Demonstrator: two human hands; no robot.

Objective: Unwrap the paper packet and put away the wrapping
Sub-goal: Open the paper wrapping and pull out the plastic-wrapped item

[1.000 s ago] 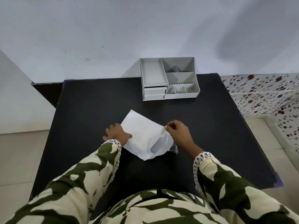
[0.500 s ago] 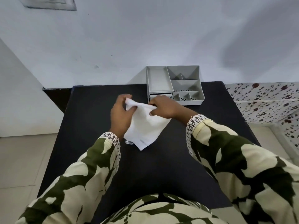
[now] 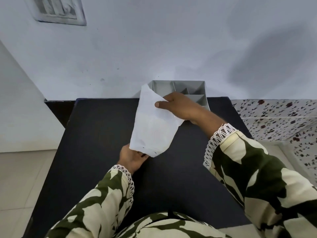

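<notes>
A white sheet of wrapping paper (image 3: pixel 152 127) hangs in the air over the far middle of the black table (image 3: pixel 96 134). My right hand (image 3: pixel 181 107) pinches its upper right edge, just in front of the grey organiser (image 3: pixel 197 84). The sheet's top corner overlaps the organiser's left compartment. My left hand (image 3: pixel 131 158) is low, at the paper's bottom left corner, with its fingertips tucked under the edge. Whether those fingers grip the paper or something else is hidden. The packet's contents are out of sight.
The grey organiser with several open compartments stands at the table's far edge against the pale wall. A switch plate (image 3: pixel 58 11) is on the wall at the upper left. Speckled tiling (image 3: pixel 274 117) lies to the right of the table, pale floor to the left.
The paper has been raised and carried away from me toward the organiser by my right hand. My left hand dropped from the paper's top edge to its bottom corner.
</notes>
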